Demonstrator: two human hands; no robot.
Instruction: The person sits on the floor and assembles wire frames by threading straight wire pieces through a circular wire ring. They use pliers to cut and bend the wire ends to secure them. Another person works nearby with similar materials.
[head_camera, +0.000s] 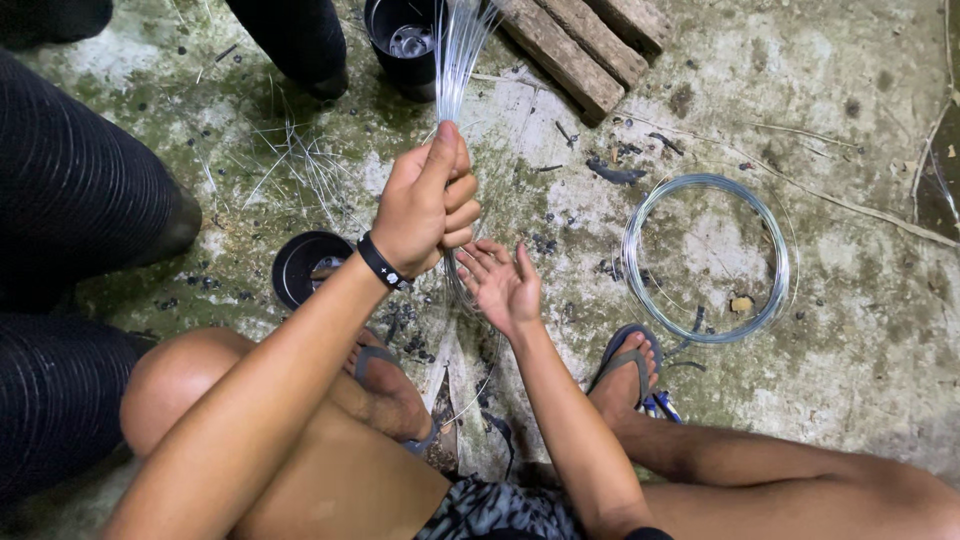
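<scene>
The left hand (428, 205) clenches a bundle of clear strands (456, 55) standing upright above its grip; the right hand (503, 285), released, waits just below.

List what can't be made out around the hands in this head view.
- Lower end of the clear strands: hidden inside the left hand.
- Black cup: cut off by the top edge.
- Black lid contents: partly behind the left wrist.
- Right hand palm: blocked by the left hand.

Coil of clear line (706, 258), wooden planks (580, 40), black cup (405, 45), black lid (303, 266)
</scene>
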